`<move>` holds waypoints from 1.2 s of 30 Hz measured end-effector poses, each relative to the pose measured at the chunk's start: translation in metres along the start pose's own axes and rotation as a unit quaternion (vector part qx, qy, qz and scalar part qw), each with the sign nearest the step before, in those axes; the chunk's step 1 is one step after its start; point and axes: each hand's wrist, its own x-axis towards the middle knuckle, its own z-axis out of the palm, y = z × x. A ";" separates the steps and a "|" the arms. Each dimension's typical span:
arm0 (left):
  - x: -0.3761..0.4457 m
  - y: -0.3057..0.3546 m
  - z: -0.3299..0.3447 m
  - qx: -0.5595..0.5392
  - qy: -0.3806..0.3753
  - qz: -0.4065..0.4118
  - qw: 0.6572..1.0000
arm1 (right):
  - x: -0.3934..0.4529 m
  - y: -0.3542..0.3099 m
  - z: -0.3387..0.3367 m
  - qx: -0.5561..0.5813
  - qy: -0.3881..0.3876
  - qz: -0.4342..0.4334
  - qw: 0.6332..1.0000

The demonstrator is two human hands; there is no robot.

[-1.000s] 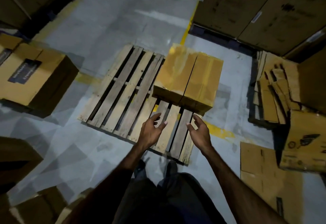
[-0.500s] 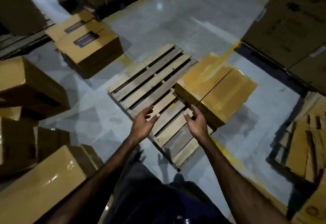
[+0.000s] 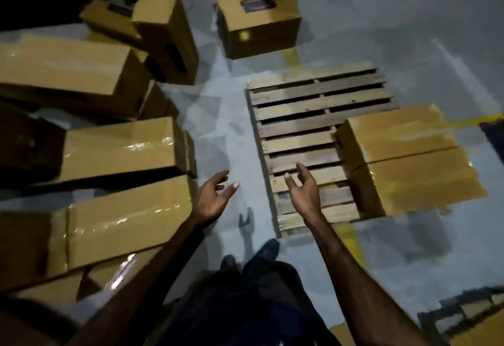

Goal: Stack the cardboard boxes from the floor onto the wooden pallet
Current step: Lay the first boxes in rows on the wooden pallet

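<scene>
A: pallet [image 3: 305, 116]? Rough bare wood slats, matt.
B: boxes [image 3: 409, 154] on its right edge: matt brown cardboard. Box [image 3: 120, 152] left on floor [image 3: 354, 45], glossy tape, maybe film.
A: floor smooth grey, slight sheen.

arms: bare, no sleeves in view | trousers [image 3: 245, 315]: dark | shoes [image 3: 266, 250]: dark | wrists: nothing worn

Grey concrete floor [image 3: 381, 32] under a wooden pallet [image 3: 305, 116] and scattered cardboard boxes [image 3: 114, 152] (mostly left).
</scene>
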 end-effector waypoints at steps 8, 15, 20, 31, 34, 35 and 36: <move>-0.110 -0.101 -0.065 -0.121 0.160 -0.085 0.976 | -0.049 -0.016 0.083 -0.079 -0.138 -0.081 0.984; -0.209 -0.186 -0.078 -0.209 0.257 -0.147 0.932 | -0.128 -0.014 0.161 -0.157 -0.259 -0.123 0.945; -0.248 -0.227 -0.084 -0.231 0.314 -0.156 0.908 | -0.167 -0.006 0.201 -0.218 -0.313 -0.147 0.913; -0.219 -0.267 -0.092 -0.357 0.363 -0.217 0.833 | -0.153 -0.041 0.287 -0.326 -0.373 -0.217 0.841; -0.189 -0.277 -0.095 -0.378 0.366 -0.256 0.811 | -0.128 -0.051 0.325 -0.342 -0.409 -0.221 0.817; -0.177 -0.283 -0.096 -0.378 0.368 -0.268 0.806 | -0.117 -0.053 0.340 -0.349 -0.420 -0.222 0.808; -0.164 -0.289 -0.096 -0.373 0.370 -0.278 0.804 | -0.104 -0.054 0.356 -0.358 -0.429 -0.220 0.800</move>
